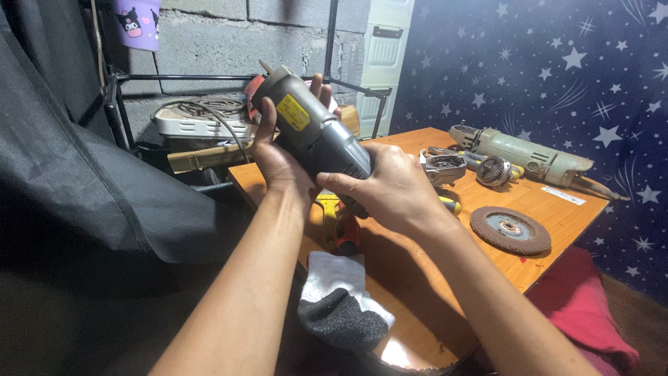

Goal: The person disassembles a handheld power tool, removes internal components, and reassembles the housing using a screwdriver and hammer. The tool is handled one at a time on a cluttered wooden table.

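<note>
- Grey grinder body [313,132] sits lifted over the table [417,278], tilted toward 11 o'clock, clasped by both hands.
- Left hand [278,157] wraps its rear, fingers curled behind; right hand [390,188] closes round the front end.
- At 3 o'clock lies a disc [510,230]; at 1 o'clock a second grinder [529,159] and gear head [444,167].
- At 6 o'clock, a glove [341,310] beside a screwdriver [344,226].

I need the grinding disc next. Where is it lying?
In the head view the disc lies flat on the table, right of the right hand and in front of the pale green grinder.
</note>
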